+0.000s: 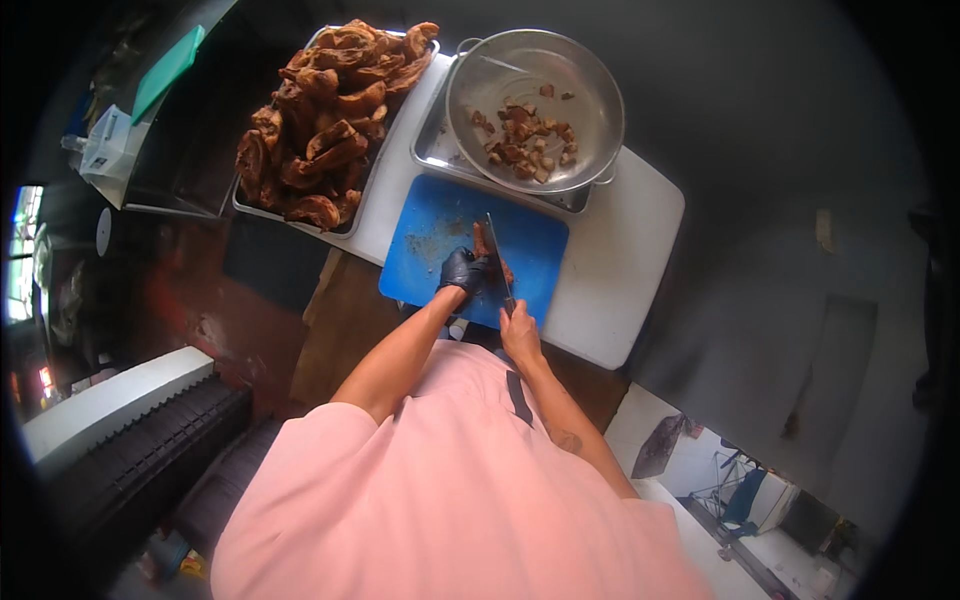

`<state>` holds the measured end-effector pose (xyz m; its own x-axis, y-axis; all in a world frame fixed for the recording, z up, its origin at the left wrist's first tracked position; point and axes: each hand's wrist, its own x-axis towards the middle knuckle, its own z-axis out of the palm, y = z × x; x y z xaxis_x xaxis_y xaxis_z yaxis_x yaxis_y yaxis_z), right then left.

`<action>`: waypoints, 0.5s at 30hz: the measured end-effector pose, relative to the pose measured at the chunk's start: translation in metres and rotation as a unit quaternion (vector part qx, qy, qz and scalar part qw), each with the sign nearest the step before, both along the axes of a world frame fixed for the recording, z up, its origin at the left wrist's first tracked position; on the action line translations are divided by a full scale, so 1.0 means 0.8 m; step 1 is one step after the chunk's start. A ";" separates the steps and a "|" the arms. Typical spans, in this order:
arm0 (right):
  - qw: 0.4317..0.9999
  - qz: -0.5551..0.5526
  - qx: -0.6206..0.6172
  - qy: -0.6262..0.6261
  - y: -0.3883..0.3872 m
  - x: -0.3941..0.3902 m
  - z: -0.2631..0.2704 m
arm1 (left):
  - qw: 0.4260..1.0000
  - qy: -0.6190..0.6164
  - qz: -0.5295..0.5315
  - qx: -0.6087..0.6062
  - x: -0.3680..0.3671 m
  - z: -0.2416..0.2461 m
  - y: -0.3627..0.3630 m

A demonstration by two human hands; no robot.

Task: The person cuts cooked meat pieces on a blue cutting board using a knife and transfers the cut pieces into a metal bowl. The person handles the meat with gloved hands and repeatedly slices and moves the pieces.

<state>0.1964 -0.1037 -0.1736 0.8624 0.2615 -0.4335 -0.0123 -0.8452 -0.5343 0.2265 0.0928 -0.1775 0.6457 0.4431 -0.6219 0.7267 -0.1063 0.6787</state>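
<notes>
My left hand (463, 271), in a black glove, presses on a strip of browned cooked meat (480, 241) lying on a blue cutting board (536, 225). Bare, my right hand (519, 327) grips the handle of a long kitchen knife (496, 251). The blade lies along or over the meat, just right of the gloved fingers; whether it has cut in I cannot tell. Beyond the board, a wide round metal pan (600, 112) holds small chopped meat pieces (525, 135). Crumbs dot the board's left part.
A metal tray (367, 202) heaped with large browned meat pieces (322, 142) stands at the left of the white table (630, 247). Under the round pan is another metal tray (429, 142). A green board (166, 73) and a whitish plastic container (109, 146) are farther left.
</notes>
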 end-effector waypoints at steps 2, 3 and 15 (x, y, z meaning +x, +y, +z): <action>0.999 -0.007 0.033 -0.003 0.000 0.007 0.023 | 1.000 -0.012 -0.013 0.026 0.006 -0.002 0.006; 0.999 -0.020 0.035 0.010 0.003 0.009 0.038 | 1.000 -0.015 -0.012 0.013 0.007 -0.003 0.009; 0.967 -0.117 0.197 -0.112 0.008 -0.003 0.082 | 0.999 -0.047 -0.005 -0.014 -0.002 -0.042 0.011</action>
